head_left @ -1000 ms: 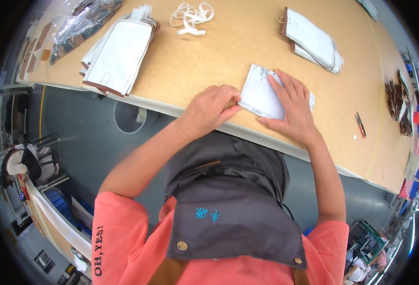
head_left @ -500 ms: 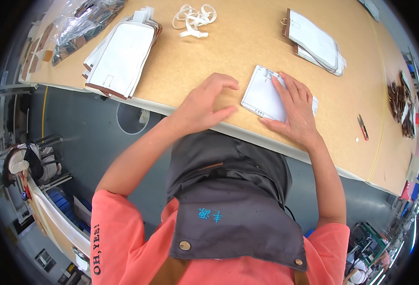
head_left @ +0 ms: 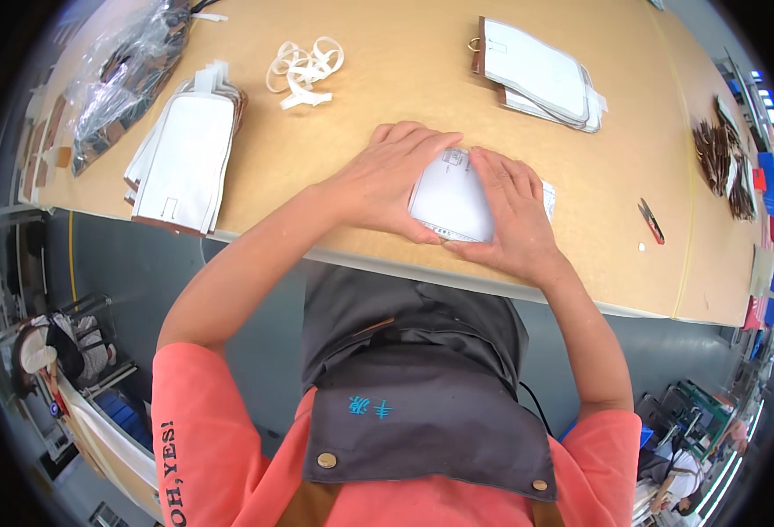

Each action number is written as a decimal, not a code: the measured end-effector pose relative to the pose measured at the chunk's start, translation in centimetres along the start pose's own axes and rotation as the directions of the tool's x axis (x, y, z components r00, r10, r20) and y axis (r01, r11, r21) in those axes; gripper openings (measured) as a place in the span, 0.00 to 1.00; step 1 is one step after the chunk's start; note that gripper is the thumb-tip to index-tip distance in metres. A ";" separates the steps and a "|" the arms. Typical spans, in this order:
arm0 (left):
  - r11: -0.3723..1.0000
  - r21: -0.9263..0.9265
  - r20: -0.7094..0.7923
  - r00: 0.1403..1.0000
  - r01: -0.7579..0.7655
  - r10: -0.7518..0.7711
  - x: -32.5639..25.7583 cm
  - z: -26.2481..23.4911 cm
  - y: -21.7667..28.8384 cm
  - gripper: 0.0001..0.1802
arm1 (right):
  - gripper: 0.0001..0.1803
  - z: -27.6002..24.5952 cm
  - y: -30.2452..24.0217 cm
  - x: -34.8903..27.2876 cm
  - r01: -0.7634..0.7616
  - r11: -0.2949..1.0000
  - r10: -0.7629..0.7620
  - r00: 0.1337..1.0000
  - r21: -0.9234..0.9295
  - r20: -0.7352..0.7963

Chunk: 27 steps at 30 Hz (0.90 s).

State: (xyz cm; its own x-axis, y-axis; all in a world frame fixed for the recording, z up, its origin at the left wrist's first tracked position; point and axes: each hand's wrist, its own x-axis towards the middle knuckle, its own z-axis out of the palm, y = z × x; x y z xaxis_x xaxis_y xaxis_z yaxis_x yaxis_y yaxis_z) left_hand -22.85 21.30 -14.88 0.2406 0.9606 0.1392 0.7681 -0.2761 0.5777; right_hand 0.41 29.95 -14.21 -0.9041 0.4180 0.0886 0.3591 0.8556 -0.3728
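Observation:
Near the table's front edge lies a white printed sheet [head_left: 451, 202] with dark markings along its front and back edges. My left hand [head_left: 391, 180] curves round its left side, fingertips at the back corner and thumb at the front edge. Over its right part rests my right hand [head_left: 518, 215], with the fingertips toward the back edge and the thumb along the front. Together the two hands grip the sheet from both sides. A bit of printed white shows beyond the right hand. Whether the sheet is one layer or several cannot be made out.
Stacks of white panels with brown edges stand at left [head_left: 185, 162] and far right [head_left: 540, 70]. A white ribbon [head_left: 303, 70] lies tangled at the back. Small red-handled snips [head_left: 652, 222] lie at right, brown strips [head_left: 720, 162] beyond. A clear plastic bag [head_left: 128, 75] sits far left.
My left hand has come in from the left and closed on the sheet's left side. My right hand stays on it. The whole view has shifted a little.

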 end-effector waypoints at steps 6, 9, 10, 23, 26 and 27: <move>0.999 -0.052 -0.002 1.000 0.003 -0.003 -0.2 -0.3 -0.3 0.54 | 0.59 -0.4 -0.2 0.3 0.011 1.000 -0.011 1.000 0.000 0.015; 0.997 -0.077 -0.012 1.000 -0.005 0.004 -0.2 -0.4 -0.3 0.51 | 0.60 -0.4 -0.2 0.3 0.011 1.000 -0.011 1.000 0.001 0.023; 0.996 -0.084 -0.017 1.000 -0.011 0.010 -0.2 -0.3 -0.5 0.51 | 0.60 -0.5 -0.1 0.2 0.007 1.000 -0.007 1.000 -0.006 0.028; 0.999 -0.044 0.001 1.000 -0.001 0.001 -0.3 -0.2 -0.5 0.60 | 0.63 -1.0 1.6 -1.4 -0.022 1.000 0.021 0.999 -0.008 -0.038; 1.000 0.009 0.018 1.000 -0.022 0.022 -0.4 -0.9 -0.3 0.59 | 0.63 -0.8 1.6 -1.5 -0.022 1.000 0.022 0.998 -0.001 -0.062; 0.999 0.014 0.024 0.999 -0.033 0.033 -0.3 -1.2 -0.1 0.59 | 0.63 -0.7 1.7 -1.5 -0.020 1.000 0.020 0.998 0.001 -0.064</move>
State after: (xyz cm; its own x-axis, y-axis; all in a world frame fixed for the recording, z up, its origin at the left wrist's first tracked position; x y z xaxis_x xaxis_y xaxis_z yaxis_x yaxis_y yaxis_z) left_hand -23.67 21.08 -13.98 0.2800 0.9499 0.1390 0.7677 -0.3085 0.5616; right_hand 2.52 30.98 -14.29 -0.8801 0.4537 0.1402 0.3768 0.8469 -0.3751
